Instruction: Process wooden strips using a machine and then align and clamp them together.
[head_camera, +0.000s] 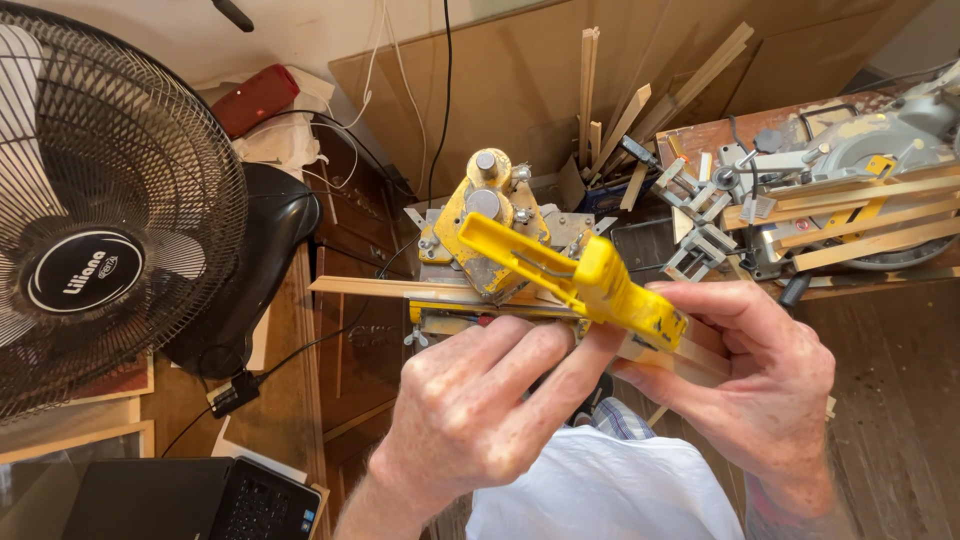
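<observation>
I see L hand (470, 400) pinching thin pale wooden strip (385, 288) w/ curled fingers, R hand (765, 385) gripping worn yellow lever handle (590, 280), prob. to steady it in the yellow metal bench cutter (480, 225).

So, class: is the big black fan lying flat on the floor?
No. The fan stands upright at the left on its black base, its round grille facing sideways, beside the wooden cabinet.

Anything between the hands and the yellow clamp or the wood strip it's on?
Nothing visible. The right hand already grips the yellow clamp, which sits on the wood strip. The left hand has its fingers against the strip just beneath the clamp. The strip runs clear to the yellow machine behind.
</observation>
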